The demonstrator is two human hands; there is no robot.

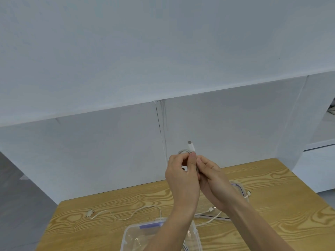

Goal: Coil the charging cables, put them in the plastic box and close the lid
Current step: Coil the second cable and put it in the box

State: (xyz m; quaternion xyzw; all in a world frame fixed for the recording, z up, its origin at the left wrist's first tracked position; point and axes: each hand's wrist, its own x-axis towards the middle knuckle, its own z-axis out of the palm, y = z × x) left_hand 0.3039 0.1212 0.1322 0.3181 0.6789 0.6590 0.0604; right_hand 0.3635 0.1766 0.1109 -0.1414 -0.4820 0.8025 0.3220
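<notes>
Both hands are raised above the table, pressed together around a coiled white charging cable. Its plug sticks up above the fingers. My left hand pinches the coil from the left, and my right hand grips it from the right. A clear plastic box stands open at the near edge, partly hidden by my left forearm. Its lid lies behind my right hand. A second white cable trails loose on the table at the left. Another white cable lies between box and lid.
The wooden table butts against a white wall. A white shelf unit stands at the far right. Grey floor shows to the left of the table.
</notes>
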